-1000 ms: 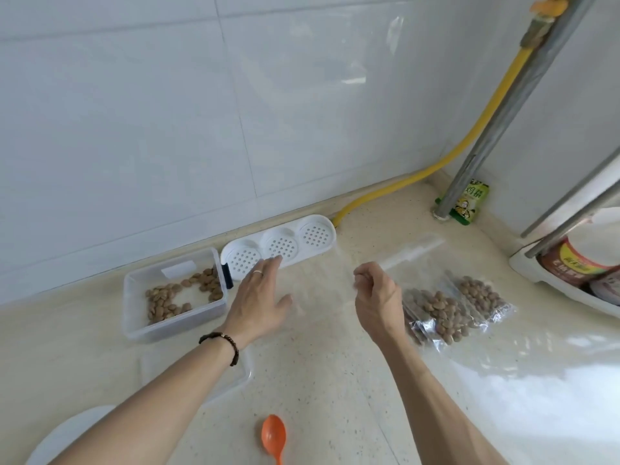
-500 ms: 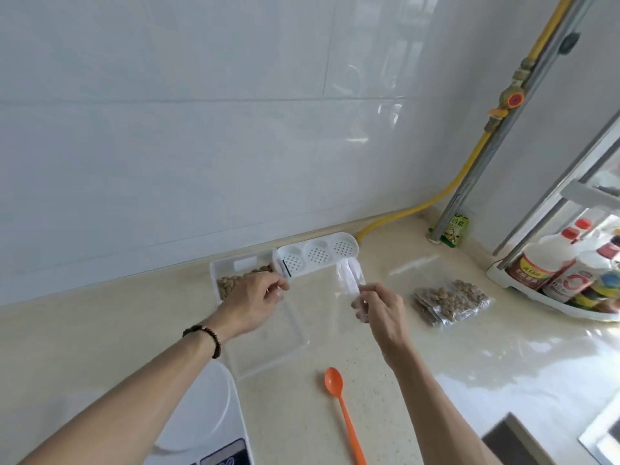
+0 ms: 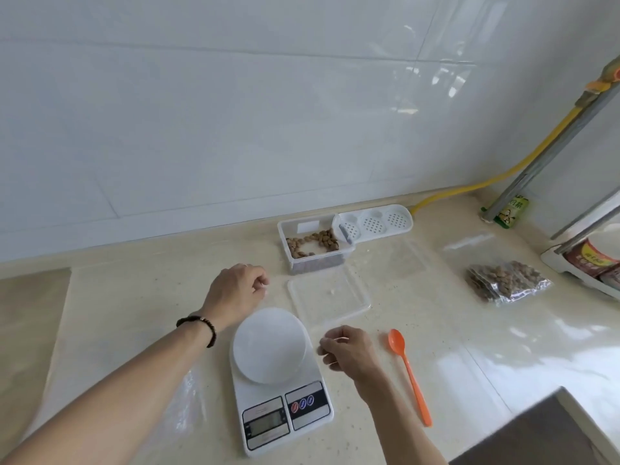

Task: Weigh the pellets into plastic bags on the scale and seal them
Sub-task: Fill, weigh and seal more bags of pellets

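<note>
A white digital scale (image 3: pixel 280 380) with a round platform stands near the counter's front. My left hand (image 3: pixel 236 292) is curled just behind its left side, and my right hand (image 3: pixel 345 349) pinches at its right side. A clear plastic bag, barely visible, seems stretched between the two hands above the platform. Brown pellets lie in a clear open container (image 3: pixel 315 248) by the wall. The container's clear lid (image 3: pixel 330 297) lies flat in front of it. To the right of my right hand lies an orange spoon (image 3: pixel 407 369). Two filled pellet bags (image 3: pixel 506 285) lie at the right.
A white perforated tray (image 3: pixel 377 223) leans on the container. More clear plastic (image 3: pixel 186 402) lies left of the scale. A rack with bottles (image 3: pixel 585 261) stands at the right edge, with a yellow hose (image 3: pixel 496 179) and a pipe behind it. A dark opening (image 3: pixel 536 437) is at the bottom right.
The view has swung down and left, bringing the whole scale into sight. Both hands have come back from the container area to either side of the scale's platform.
</note>
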